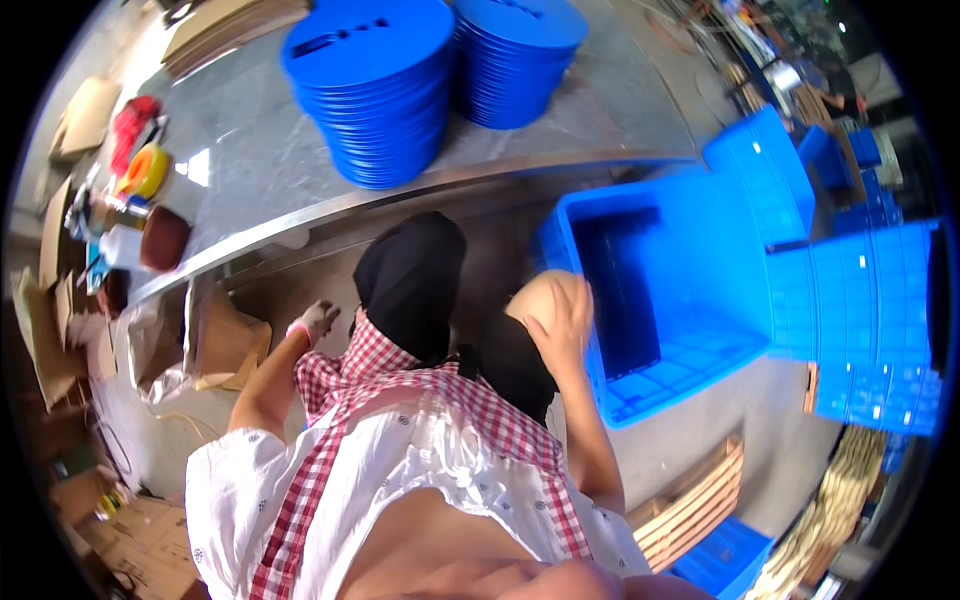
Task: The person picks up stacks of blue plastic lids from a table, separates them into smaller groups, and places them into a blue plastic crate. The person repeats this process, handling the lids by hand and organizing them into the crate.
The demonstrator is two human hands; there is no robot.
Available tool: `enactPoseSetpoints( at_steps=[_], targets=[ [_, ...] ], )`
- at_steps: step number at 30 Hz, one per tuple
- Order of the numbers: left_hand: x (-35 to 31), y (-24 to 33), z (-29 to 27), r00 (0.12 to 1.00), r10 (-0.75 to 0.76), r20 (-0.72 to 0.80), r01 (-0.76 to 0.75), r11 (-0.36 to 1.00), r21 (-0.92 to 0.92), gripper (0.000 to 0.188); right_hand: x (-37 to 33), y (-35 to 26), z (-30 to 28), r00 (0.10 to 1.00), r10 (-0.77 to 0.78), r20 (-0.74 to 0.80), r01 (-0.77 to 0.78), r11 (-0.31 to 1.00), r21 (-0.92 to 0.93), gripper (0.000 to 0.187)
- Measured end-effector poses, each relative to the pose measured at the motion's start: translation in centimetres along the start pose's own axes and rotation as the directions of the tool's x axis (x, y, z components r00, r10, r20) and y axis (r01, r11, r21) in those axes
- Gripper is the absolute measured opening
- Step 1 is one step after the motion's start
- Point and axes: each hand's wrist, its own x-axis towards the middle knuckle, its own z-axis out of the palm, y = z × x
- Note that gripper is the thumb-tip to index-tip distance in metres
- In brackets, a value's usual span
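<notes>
My right hand (563, 318) lies on my bare right knee with its fingers stretched out and nothing in them. Just beside it rises the near left wall of a big blue plastic bin (690, 215), which stands tilted with a dark inside face. My left hand (318, 320), in what looks like a pale glove with bare fingertips, hangs loosely open beside my left thigh, apart from anything. On the metal table ahead stand two tall stacks of round blue discs, a left stack (385, 110) and a right stack (508, 75).
A yellow tape roll (146, 170), a brown container (165, 238) and a red cloth (130, 130) crowd the table's left end. Below it stands an open paper bag (225, 340). Blue crates (860, 290) are piled at the right, near a wooden pallet (695, 500).
</notes>
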Motion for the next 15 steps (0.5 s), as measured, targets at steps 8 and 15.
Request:
enactPoseSetpoints(
  at_steps=[8, 15],
  targets=[
    [-12.4, 15.7, -14.3, 0.804, 0.575, -0.151, -0.575, 0.817, 0.052, 0.033, -1.4, 0.8, -3.3, 0.987, -0.040, 0.157, 0.009, 0.981, 0.191, 0.038],
    [-21.0, 32.5, -21.3, 0.673, 0.651, -0.351, -0.731, 0.657, -0.185, 0.077, 11.0, -5.1, -4.6, 0.989, 0.010, 0.145, -0.130, 0.513, 0.848, 0.038]
  ],
)
